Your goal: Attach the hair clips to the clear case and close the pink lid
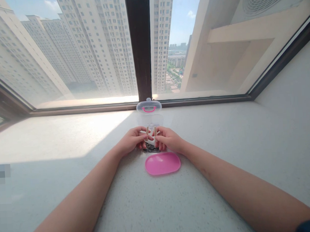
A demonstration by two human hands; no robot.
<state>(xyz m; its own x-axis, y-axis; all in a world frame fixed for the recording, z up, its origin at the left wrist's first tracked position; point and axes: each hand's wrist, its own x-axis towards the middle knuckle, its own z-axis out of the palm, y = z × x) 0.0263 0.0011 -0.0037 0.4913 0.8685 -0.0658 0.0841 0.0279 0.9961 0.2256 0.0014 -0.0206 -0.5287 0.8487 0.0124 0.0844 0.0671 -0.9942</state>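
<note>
My left hand (132, 140) and my right hand (168, 139) meet over a small dark object (150, 147) lying on the pale window ledge (70, 188). Each hand pinches a short tan stick-like piece, held upright between the fingers; I cannot make out what the pieces are. Just behind the hands stands a clear plastic case (149, 111) with a pink handle on its raised lid. A pink oval tray (162, 163) lies flat on the ledge right in front of the hands, touching neither of them.
A wide window with a dark centre post (139, 45) runs along the back of the ledge; tall buildings show outside. A white wall (294, 86) closes the right side. Sunlight falls on the ledge's left half.
</note>
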